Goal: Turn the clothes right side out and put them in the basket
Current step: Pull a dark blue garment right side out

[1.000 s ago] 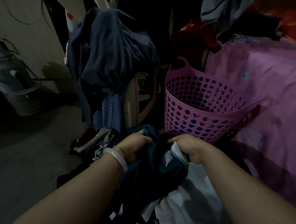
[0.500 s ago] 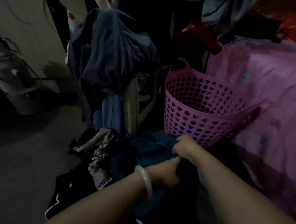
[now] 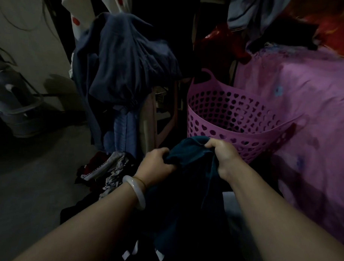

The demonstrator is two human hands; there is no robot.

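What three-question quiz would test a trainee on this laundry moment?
1. True or false: the pink basket already holds the dark teal garment.
2. Which hand wears the white bangle? A) left B) right
3. What does the right hand grip?

Key: 1. False; the garment is held in front of the basket. 2. A; it sits behind the left hand. 3. The teal garment's upper edge.

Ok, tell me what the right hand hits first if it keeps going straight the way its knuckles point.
Most likely the near wall of the pink basket, just past the right hand gripping the dark teal garment. Depth is unclear.
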